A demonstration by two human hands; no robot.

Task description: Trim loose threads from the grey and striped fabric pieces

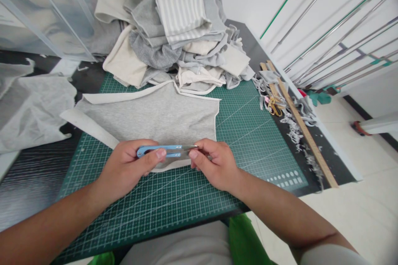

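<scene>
My left hand (129, 165) is closed around a pair of blue thread snips (160, 148), thumb on the lower arm. The snips' metal tips point right, toward my right hand (217, 163). Thumb and forefinger of that hand are pinched together at the blade tips; whether they grip the tips or a bit of thread, I cannot tell. Beneath both hands lies a piece of grey knit fabric (155, 116) with pale edges, spread on a green cutting mat (248, 132). Its near edge is partly hidden by the hands.
A heap of grey, cream and striped fabric pieces (183, 12) fills the back. At right are a wooden ruler (303, 126), gold-handled scissors (275, 105) and thread scraps (292, 130). More grey fabric (34, 107) lies at left, before a translucent bin (52, 12).
</scene>
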